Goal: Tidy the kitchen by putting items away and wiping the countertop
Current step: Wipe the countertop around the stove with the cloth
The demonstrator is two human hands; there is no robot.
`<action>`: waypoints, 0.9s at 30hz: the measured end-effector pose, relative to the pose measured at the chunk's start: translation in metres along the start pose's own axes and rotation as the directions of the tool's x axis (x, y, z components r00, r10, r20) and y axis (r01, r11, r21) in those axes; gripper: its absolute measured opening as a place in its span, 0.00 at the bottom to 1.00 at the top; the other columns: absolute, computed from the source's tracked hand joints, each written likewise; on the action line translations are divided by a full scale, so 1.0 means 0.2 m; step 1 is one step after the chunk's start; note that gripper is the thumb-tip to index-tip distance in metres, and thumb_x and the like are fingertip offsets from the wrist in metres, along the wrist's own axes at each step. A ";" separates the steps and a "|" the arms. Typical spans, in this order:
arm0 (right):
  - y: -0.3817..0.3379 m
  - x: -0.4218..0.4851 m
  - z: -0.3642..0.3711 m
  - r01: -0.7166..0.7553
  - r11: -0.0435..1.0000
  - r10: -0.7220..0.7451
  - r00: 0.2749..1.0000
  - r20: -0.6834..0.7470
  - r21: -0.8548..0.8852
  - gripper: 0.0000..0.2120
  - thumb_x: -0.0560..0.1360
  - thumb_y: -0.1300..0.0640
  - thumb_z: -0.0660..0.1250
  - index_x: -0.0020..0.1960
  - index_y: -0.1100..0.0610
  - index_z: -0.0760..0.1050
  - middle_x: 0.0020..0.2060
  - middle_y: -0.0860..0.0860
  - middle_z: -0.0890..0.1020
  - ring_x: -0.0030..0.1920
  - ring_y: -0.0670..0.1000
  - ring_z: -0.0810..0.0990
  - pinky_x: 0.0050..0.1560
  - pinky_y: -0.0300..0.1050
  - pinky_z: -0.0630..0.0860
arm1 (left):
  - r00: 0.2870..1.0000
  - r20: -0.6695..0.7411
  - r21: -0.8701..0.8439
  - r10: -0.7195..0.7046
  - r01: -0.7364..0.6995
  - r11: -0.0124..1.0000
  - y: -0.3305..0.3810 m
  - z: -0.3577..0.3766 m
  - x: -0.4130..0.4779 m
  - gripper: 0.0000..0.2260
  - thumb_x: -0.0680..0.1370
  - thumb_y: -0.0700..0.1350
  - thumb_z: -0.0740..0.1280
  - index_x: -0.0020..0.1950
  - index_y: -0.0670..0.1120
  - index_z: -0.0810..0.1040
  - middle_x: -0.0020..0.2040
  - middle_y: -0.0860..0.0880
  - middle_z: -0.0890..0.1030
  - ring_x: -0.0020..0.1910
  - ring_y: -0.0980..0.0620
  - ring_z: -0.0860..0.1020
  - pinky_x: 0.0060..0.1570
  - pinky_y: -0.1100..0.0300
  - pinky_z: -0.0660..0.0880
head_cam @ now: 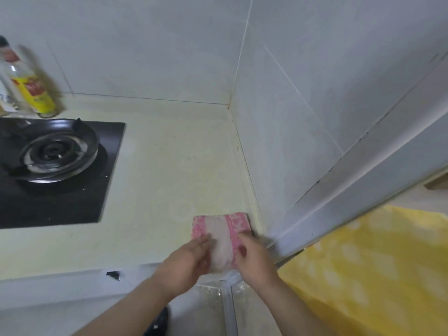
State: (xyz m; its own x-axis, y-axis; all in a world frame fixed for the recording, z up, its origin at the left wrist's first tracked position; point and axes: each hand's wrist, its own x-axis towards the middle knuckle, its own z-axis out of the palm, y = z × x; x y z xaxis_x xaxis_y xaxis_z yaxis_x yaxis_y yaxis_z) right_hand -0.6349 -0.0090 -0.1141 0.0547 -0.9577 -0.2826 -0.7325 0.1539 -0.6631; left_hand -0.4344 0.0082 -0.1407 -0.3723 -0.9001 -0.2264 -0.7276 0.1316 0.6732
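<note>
A folded pink-and-white cloth point(221, 235) lies on the pale yellow countertop point(157, 180), at its front right corner beside the tiled side wall. Both my hands are on the cloth's near end. My left hand point(188, 260) holds its left edge, fingers on top and thumb under the front. My right hand point(253, 257) grips its right edge with curled fingers. The cloth's near end hangs slightly over the counter's front edge.
A black gas hob point(60, 175) with a round burner point(57, 151) fills the counter's left side. Bottles, one with a yellow label point(31, 86), stand behind it against the tiled wall. A yellow patterned fabric point(378, 270) lies at lower right past a grey door frame point(363, 187).
</note>
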 end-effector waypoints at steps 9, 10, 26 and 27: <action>-0.01 0.09 0.03 -0.008 0.997 0.016 0.995 0.103 -0.078 0.28 0.77 0.60 0.66 0.76 0.54 0.65 0.74 0.48 0.67 0.75 0.50 0.65 0.74 0.45 0.64 | 0.996 -0.022 0.356 -0.085 0.088 0.930 0.02 0.04 0.11 0.23 0.69 0.53 0.58 0.57 0.49 0.83 0.59 0.44 0.83 0.53 0.49 0.84 0.51 0.54 0.79; -0.01 0.11 0.03 -0.001 0.992 0.015 0.994 0.110 -0.129 0.29 0.77 0.60 0.65 0.76 0.54 0.64 0.75 0.49 0.65 0.76 0.50 0.62 0.75 0.44 0.61 | 0.995 -0.036 0.410 -0.092 0.099 0.907 0.03 0.04 0.12 0.24 0.67 0.54 0.56 0.53 0.49 0.85 0.55 0.45 0.84 0.49 0.50 0.85 0.48 0.54 0.80; 0.01 0.25 -0.02 0.000 0.965 0.052 0.980 0.192 -0.264 0.32 0.78 0.57 0.64 0.80 0.54 0.56 0.80 0.50 0.52 0.79 0.51 0.51 0.75 0.40 0.52 | 0.979 -0.018 0.524 -0.202 0.182 0.832 0.10 0.01 0.28 0.29 0.79 0.56 0.55 0.79 0.53 0.52 0.80 0.46 0.55 0.78 0.49 0.54 0.76 0.47 0.40; 0.01 0.26 -0.02 0.002 0.962 0.053 0.980 0.193 -0.272 0.32 0.79 0.57 0.63 0.80 0.54 0.55 0.80 0.51 0.52 0.79 0.51 0.51 0.75 0.40 0.52 | 0.980 -0.026 0.521 -0.199 0.183 0.834 0.10 0.00 0.28 0.29 0.79 0.57 0.55 0.79 0.52 0.53 0.80 0.46 0.55 0.78 0.50 0.55 0.76 0.48 0.40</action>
State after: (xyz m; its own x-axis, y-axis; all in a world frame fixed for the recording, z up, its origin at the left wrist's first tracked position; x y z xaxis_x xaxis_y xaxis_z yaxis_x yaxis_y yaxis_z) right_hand -0.6358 -0.0595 -0.1276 0.1459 -0.8832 -0.4458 -0.8892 0.0805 -0.4504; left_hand -0.4694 -0.0399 -0.1395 -0.2047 -0.9187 -0.3378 -0.9750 0.1611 0.1528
